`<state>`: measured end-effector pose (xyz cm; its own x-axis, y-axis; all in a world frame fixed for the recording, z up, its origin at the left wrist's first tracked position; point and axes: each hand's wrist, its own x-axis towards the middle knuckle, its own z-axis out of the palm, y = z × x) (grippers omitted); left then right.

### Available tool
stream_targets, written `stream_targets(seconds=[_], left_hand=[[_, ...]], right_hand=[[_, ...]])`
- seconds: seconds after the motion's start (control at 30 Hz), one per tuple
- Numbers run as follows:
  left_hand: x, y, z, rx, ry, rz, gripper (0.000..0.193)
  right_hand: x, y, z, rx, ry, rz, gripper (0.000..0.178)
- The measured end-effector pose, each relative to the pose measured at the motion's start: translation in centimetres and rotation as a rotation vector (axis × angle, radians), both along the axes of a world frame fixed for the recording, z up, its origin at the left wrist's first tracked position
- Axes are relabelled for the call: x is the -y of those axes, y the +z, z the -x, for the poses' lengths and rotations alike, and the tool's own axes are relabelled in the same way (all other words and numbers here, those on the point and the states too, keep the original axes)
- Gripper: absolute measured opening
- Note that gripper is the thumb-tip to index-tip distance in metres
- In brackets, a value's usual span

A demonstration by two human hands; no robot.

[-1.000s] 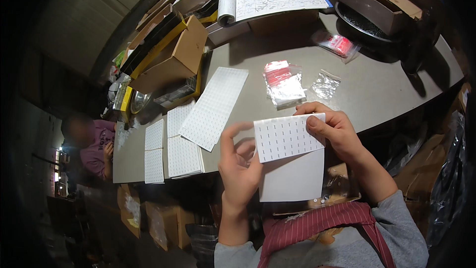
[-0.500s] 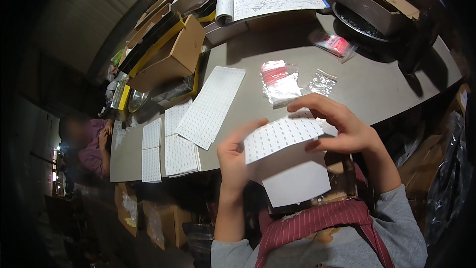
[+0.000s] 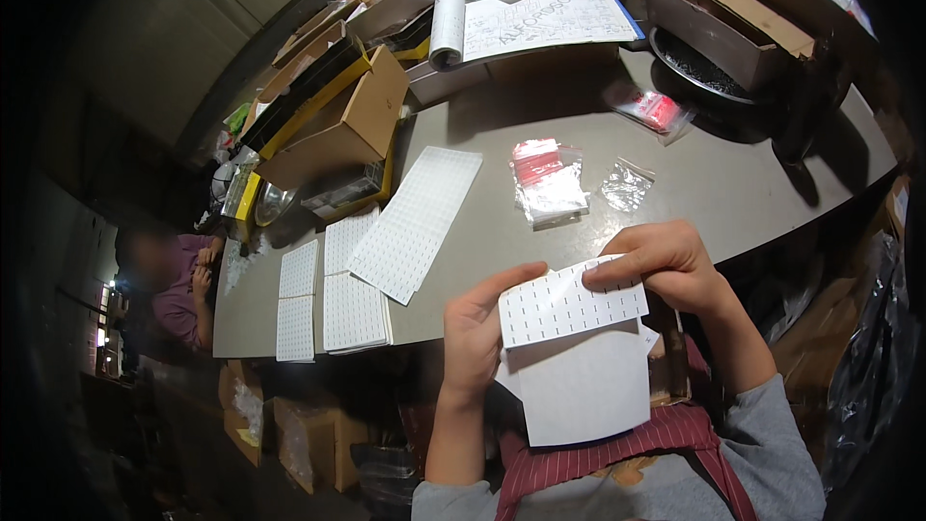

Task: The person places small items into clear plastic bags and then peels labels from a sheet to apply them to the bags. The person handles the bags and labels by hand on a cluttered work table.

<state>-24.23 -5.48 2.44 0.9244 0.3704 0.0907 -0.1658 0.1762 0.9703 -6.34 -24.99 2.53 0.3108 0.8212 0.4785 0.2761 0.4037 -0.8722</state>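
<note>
Between my two hands is a folded label sheet [image 3: 564, 316], white with rows of small dark printed marks on its upper flap. A plain white part [image 3: 585, 391] hangs below the fold toward my apron. My left hand [image 3: 473, 333] grips the left edge, its thumb along the top. My right hand [image 3: 675, 265] pinches the upper right part with thumb and fingers. To the left on the table lie a long label sheet [image 3: 424, 217], a stack of label sheets [image 3: 355, 314] and a narrower stack [image 3: 296, 318].
Small red-and-clear plastic bags [image 3: 550, 183] and a clear bag [image 3: 628, 183] lie beyond my hands. Farther back stand an open cardboard box [image 3: 338, 125], a flip pad [image 3: 545, 24] and a black bowl [image 3: 709, 72]. A person in a purple shirt [image 3: 181, 280] sits at the far left.
My right hand has moved from open fingers around the sheet's corner to a pinch on its top. The sheet has come slightly lower and flatter. The left hand has shifted slightly right.
</note>
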Motion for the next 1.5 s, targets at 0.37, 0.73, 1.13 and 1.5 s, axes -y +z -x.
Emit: stream_targets(seconds=[0.37, 0.73, 1.13, 1.5], left_hand=[[-0.1, -0.4, 0.3, 0.044, 0.043, 0.115, 0.039], [-0.2, -0.1, -0.1, 0.027, -0.010, 0.233, 0.059], [-0.9, -2.8, -0.6, 0.082, 0.335, 0.319, 0.049], [1.2, -2.7, 0.3, 0.128, 0.343, 0.163, 0.057]], right_hand=[[1.1, 0.4, 0.6, 0.300, -0.224, -0.022, 0.056], [-0.9, -2.3, -1.3, 0.227, -0.549, -0.011, 0.057], [2.1, -4.3, -4.6, -0.268, 0.285, -0.445, 0.018], [0.1, -1.9, -0.2, 0.015, -0.070, -0.053, 0.042]])
